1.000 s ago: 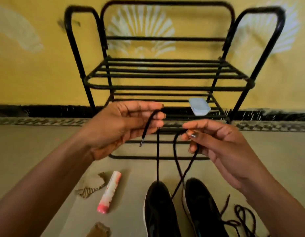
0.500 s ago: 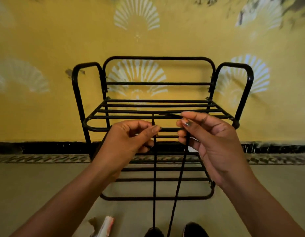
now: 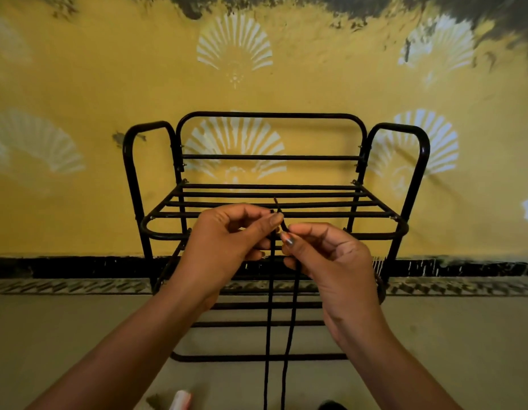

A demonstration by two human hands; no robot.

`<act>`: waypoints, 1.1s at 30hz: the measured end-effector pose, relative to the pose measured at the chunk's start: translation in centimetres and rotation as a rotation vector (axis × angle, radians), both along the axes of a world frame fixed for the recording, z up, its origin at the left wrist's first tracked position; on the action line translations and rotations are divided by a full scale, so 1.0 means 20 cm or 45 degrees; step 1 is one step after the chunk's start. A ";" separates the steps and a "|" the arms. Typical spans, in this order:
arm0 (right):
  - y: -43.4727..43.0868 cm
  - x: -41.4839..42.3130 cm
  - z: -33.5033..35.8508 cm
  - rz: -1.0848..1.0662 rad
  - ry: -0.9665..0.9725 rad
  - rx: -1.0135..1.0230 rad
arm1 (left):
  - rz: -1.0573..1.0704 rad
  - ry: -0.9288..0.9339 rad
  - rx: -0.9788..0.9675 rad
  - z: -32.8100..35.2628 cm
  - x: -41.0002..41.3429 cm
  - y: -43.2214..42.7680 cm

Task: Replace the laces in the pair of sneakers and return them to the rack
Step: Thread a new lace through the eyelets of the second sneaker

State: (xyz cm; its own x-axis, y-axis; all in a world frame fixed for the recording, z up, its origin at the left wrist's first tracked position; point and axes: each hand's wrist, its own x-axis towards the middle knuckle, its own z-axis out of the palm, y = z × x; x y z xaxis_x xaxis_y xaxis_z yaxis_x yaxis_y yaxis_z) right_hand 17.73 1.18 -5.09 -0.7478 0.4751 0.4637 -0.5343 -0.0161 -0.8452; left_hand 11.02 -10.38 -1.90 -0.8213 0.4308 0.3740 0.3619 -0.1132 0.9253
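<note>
A black lace (image 3: 268, 335) runs up in two taut strands from the bottom edge to my hands. My left hand (image 3: 224, 250) pinches one strand near its tip between thumb and fingers. My right hand (image 3: 325, 261) pinches the other strand just beside it, and the two lace ends meet above my fingers. Only the toe of one black sneaker (image 3: 330, 406) shows at the bottom edge. The black metal shoe rack (image 3: 286, 232) stands behind my hands against the wall, with nothing on its top shelf.
A white and pink tube (image 3: 181, 400) lies on the floor at the bottom edge, left of the lace. A yellow wall (image 3: 79, 84) with white fan patterns rises behind the rack. Beige floor spreads to both sides.
The view has tilted up, so the sneakers have dropped almost out of sight. Both hands have drawn together and raised the lace ends until they meet.
</note>
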 end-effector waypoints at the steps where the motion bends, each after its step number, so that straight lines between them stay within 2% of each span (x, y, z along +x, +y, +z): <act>1: -0.01 0.00 -0.01 -0.004 0.005 0.020 | 0.000 0.003 -0.002 0.00 0.00 0.00; 9: -0.02 -0.02 -0.08 0.017 0.080 0.062 | -0.036 0.144 -0.047 -0.01 0.00 0.01; 15: -0.04 0.00 -0.14 -0.014 -0.042 0.068 | 0.041 0.154 -0.061 -0.02 0.04 0.04; 19: -0.02 0.03 -0.17 -0.110 -0.109 0.045 | 0.198 -0.017 -0.022 -0.24 0.01 0.02; 21: 0.01 0.04 -0.19 -0.120 -0.124 0.014 | 0.216 -0.114 -0.193 -0.50 0.00 0.00; 24: 0.06 0.07 -0.21 -0.109 -0.116 -0.059 | 0.040 -0.264 -0.676 -0.95 -0.01 -0.07; 28: 0.13 0.13 -0.25 -0.066 -0.144 -0.052 | -0.153 0.031 -1.318 -1.35 -0.02 -0.16; 30: 0.16 0.14 -0.27 -0.077 -0.165 -0.016 | -0.214 0.081 -1.473 -1.43 -0.01 -0.17; 33: 0.20 0.14 -0.29 -0.053 -0.187 -0.008 | -0.274 0.054 -1.526 -1.51 0.01 -0.13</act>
State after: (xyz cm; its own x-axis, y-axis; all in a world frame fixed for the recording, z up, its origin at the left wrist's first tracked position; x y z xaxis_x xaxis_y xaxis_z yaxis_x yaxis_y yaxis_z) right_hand 20.59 5.26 -10.98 -0.7872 0.5095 0.3475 -0.4051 -0.0024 -0.9143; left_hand 11.24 -12.92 -32.00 -0.6877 0.6471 -0.3293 0.4732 0.7434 0.4727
